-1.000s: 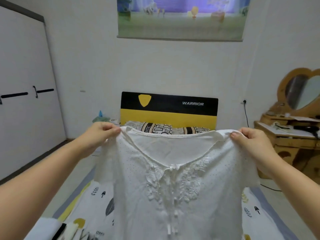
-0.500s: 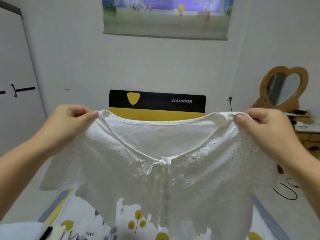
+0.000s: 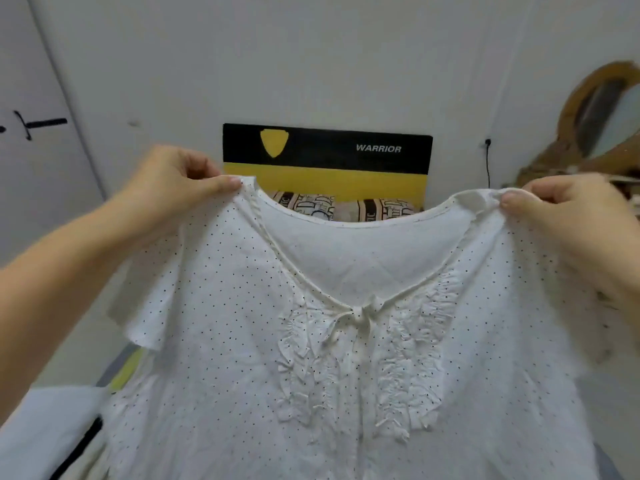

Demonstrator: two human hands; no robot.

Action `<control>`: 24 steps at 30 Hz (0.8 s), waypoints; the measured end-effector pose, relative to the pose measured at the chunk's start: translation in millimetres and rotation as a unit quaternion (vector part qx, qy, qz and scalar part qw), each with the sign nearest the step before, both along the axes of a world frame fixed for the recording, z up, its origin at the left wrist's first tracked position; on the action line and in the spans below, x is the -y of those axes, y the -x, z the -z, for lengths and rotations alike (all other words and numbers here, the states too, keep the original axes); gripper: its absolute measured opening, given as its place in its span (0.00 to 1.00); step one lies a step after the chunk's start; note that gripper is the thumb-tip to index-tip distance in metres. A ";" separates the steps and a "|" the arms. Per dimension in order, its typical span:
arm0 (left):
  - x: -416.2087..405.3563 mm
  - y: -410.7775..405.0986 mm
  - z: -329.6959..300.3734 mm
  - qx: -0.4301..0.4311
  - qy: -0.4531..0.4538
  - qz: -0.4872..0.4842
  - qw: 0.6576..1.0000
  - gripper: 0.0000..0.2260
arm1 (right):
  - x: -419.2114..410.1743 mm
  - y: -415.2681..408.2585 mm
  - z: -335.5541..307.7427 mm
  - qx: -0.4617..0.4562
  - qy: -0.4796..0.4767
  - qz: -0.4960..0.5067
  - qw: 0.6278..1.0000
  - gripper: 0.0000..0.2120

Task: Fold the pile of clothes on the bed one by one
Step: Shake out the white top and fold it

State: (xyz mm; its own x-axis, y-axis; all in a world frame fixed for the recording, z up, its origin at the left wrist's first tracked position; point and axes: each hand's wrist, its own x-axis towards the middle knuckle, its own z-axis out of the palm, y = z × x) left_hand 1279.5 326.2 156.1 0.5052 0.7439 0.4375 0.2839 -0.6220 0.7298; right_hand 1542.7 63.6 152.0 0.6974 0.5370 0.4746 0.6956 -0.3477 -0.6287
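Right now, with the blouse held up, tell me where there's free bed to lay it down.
Little shows. The white blouse, pinched at its shoulders by the left hand and right hand, hides most of the bed. Only a strip of bedsheet shows below the left sleeve. Bottom left is crowded by a pale garment. Pillows fill the headboard end.

The blouse (image 3: 346,341) is thin white woven cloth, matt and slightly crinkled, sprinkled with tiny dark dots, with gathered ruffles and a small fabric bow (image 3: 360,315) at the neckline. Behind it the headboard (image 3: 327,155) looks smooth and faintly glossy in black and yellow, the pillows (image 3: 341,209) are printed cloth, and the wall (image 3: 277,64) is flat matt paint. The mirror frame (image 3: 575,109) at the right appears to be warm brown wood around reflective glass.
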 end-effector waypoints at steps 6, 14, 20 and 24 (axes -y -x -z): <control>-22.6 -46.7 160.3 -0.167 0.081 0.025 0.982 0.11 | -39.1 -31.6 154.5 -0.109 0.137 0.008 0.985 0.19; -39.2 -93.9 349.6 -0.310 0.124 0.008 0.943 0.10 | -78.3 -54.5 348.2 -0.193 0.284 0.047 0.938 0.19; -74.3 -124.1 443.3 -0.377 0.091 -0.053 0.920 0.05 | -117.2 -90.2 437.4 -0.176 0.346 0.055 0.920 0.17; -107.7 -151.5 480.4 -0.382 0.076 -0.064 0.919 0.06 | -151.2 -123.2 474.5 -0.146 0.349 0.046 0.924 0.17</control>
State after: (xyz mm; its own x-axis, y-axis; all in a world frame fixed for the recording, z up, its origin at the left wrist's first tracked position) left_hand 1431.0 434.0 -324.3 0.5251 0.8422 -0.1223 0.8133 -0.4543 0.3635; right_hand 1665.9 214.9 -322.4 0.7987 0.5737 -0.1816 0.4790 -0.7887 -0.3854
